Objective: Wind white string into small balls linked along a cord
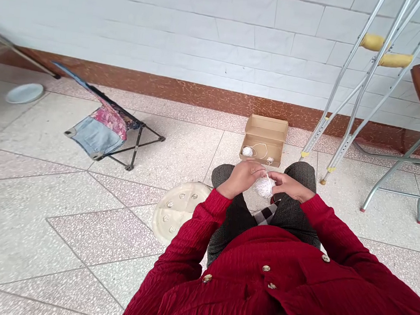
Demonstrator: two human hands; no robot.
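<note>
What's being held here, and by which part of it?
A ball of white yarn: the right hand grips its right side, and the left hand seems to pinch a strand rising from its top.

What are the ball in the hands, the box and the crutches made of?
The ball of yarn looks like matte white cotton, by its fibrous wound strands. The box seems brown cardboard, by its folded flaps. The crutches look like dull aluminium tubing, with yellow padding, perhaps foam.

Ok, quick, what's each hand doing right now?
Left hand: closed, on the ball of white string.
Right hand: closed, holding the same ball.
</note>
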